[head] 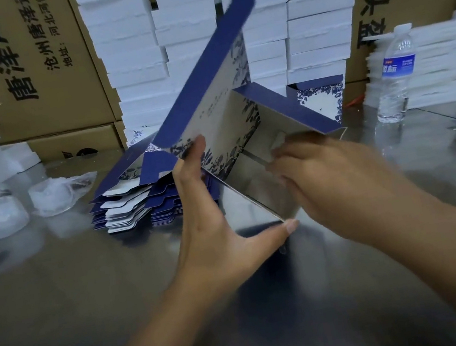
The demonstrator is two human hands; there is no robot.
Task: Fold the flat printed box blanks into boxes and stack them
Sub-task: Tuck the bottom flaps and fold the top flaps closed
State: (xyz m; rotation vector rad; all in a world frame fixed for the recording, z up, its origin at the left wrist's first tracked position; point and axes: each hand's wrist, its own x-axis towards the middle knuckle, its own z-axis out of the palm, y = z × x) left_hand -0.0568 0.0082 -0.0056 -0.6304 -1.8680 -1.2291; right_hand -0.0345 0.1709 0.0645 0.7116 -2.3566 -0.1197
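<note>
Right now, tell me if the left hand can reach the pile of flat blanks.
Probably yes: the pile lies just beside the left hand with nothing between, though that hand is braced against the half-folded box.

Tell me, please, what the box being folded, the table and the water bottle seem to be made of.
The box looks like thin cardboard, with a blue-and-white print outside and plain grey inside; it folds along sharp creases. The table is probably stainless steel, given its dull grey sheen and smeared reflections. The water bottle is clear plastic, see-through, with a blue label.
</note>
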